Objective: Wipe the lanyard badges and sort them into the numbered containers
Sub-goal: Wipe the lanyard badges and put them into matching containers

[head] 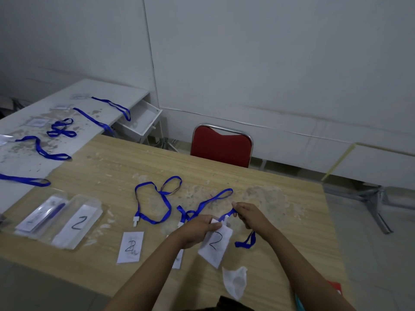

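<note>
Low centre of the frame: left hand (197,227) pinching the top edge of a white badge card (215,245) marked "2", fingers curled together on it, card hanging tilted above the wooden table (280,221). Just right of it: right hand (249,215) with fingers curled, pinching the blue lanyard strap (229,214) where it meets the card's top; strap end looping down to the right at (247,242). Whether the strap is clipped to the card: cannot tell, blurred.

Left of the hands: a second blue lanyard (155,198) lying in loose loops on the table, white clip at its lower end, just above a loose card (131,247) marked with a scribbled "2". Behind the left hand, a third lanyard (213,198) stretched up toward centre frame. Another card partly hidden under the left forearm.

Lower left: two clear containers side by side, the left one (42,217) labelled "1" with something blue inside, the right one (77,223) labelled "2".

Bottom centre, near the table's near edge: a crumpled white wipe (235,282), apart from both hands.

Upper left: a white table (94,95) with several more blue lanyards (60,129) and badges scattered on it. Centre frame beyond the wooden table: a red chair (221,148) against the white wall.
</note>
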Demonstrator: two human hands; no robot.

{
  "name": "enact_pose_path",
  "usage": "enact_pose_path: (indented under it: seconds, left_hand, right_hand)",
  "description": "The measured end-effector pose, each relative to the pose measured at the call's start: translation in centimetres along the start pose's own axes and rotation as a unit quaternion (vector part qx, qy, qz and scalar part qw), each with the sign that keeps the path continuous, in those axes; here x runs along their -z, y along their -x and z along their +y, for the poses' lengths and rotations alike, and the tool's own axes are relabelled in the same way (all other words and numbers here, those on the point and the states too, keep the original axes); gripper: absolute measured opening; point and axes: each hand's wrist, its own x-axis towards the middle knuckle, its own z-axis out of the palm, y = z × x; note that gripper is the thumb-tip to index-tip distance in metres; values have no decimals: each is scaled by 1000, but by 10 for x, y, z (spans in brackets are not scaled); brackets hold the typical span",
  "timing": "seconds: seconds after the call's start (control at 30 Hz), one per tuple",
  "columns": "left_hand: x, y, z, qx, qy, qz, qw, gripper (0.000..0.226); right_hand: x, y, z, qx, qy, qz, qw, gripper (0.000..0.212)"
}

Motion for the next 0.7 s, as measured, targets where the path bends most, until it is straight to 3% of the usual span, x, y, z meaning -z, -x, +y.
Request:
enact_pose_path:
  seconds: [0.17, 0.3, 0.43, 0.6, 0.7]
  left_hand:
    - [2, 3, 3, -5, 24, -14, 1000, 18]
    - [0, -2, 6, -48, 139, 11, 989, 28]
    - [2, -4, 13, -100, 275, 51, 955, 32]
    - [5, -8, 18, -139, 371, 123, 910, 31]
    - [11, -9, 21, -153, 415, 159, 883, 34]
  right_hand:
    - [0, 5, -4, -10, -37, -2, 999, 43]
    - [-5, 9, -6, -79, -204, -4, 976, 37]
    - [-19, 21, -4, -48, -208, -26, 977, 39]
    - [-45, 37, -2, -52, -226, -41, 972, 24]
    - [-56, 49, 4, -17, -222, -61, 973, 30]
